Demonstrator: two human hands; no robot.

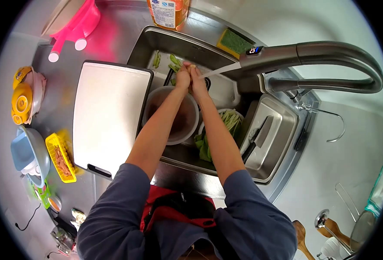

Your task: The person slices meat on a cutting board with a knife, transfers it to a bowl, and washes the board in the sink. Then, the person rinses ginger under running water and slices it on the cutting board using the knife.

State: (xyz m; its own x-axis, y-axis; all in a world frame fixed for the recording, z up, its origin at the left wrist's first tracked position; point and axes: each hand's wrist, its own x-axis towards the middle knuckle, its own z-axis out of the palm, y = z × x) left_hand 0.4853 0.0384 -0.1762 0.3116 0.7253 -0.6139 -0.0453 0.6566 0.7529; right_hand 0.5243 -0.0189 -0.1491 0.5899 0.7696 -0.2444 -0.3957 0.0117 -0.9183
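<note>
My left hand (183, 79) and my right hand (198, 82) are pressed together under the water stream (222, 69) from the dark faucet (269, 58). Their fingers are closed, and whatever lies between them is too small and hidden to name. Pieces of green vegetable (174, 60) lie in the sink (219, 92) just beyond my fingertips. Under my left forearm stands a round bowl (169, 138) with brownish contents, partly covered by the arm. A bowl of cut pale-green strips and leafy greens (230, 121) sits beside it, partly behind my right forearm.
A white cutting board (109, 117) lies left of the sink. A knife (265, 131) rests in the small side basin (286, 113). A sponge (234, 43) and an orange bottle (169, 15) stand along the far edge. A yellow tray of raw meat (61, 161) is at the left.
</note>
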